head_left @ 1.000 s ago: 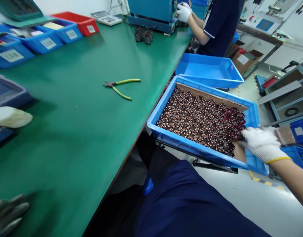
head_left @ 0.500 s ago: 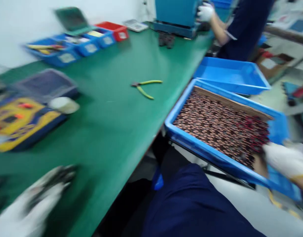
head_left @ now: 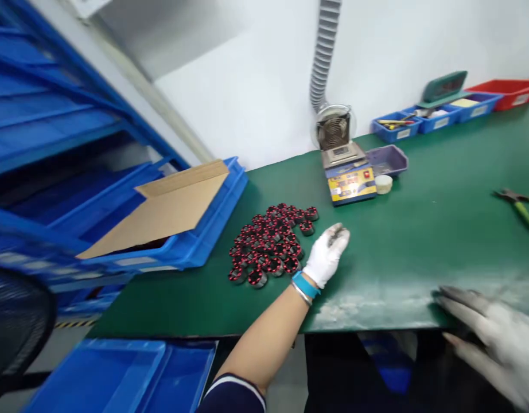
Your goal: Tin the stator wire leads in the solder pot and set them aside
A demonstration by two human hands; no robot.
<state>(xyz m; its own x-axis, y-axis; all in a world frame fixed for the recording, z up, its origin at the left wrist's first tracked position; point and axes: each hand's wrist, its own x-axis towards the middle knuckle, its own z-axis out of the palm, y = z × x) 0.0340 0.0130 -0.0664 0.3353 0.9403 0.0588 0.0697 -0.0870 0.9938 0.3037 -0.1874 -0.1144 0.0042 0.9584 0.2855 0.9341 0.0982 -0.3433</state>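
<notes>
My left hand (head_left: 328, 255), in a white glove with dark-stained fingertips, is over the green table just right of a cluster of small round wound stators (head_left: 268, 241). These are black and grey with red windings on top. The fingers of this hand curl together, and whatever they may hold is hidden. My right hand (head_left: 492, 338), also gloved and blurred by motion, hovers at the table's front edge on the right. Its stained fingers stretch out with the thumb apart, and no object shows in it. Farther right lie green-handled pliers (head_left: 518, 201).
A blue crate (head_left: 221, 218) with a cardboard sheet (head_left: 174, 212) stands left of the stators. Behind are a yellow-and-blue box (head_left: 351, 184), a fan with a duct (head_left: 333, 132), a purple bin (head_left: 389, 159) and small blue bins (head_left: 396, 133). Blue trays (head_left: 105, 373) sit below the table's left end.
The view has swung left, bringing the stators and crate into sight. My right hand has left the blue tray of copper-coloured parts and is at the table edge. My left hand is beside the stators.
</notes>
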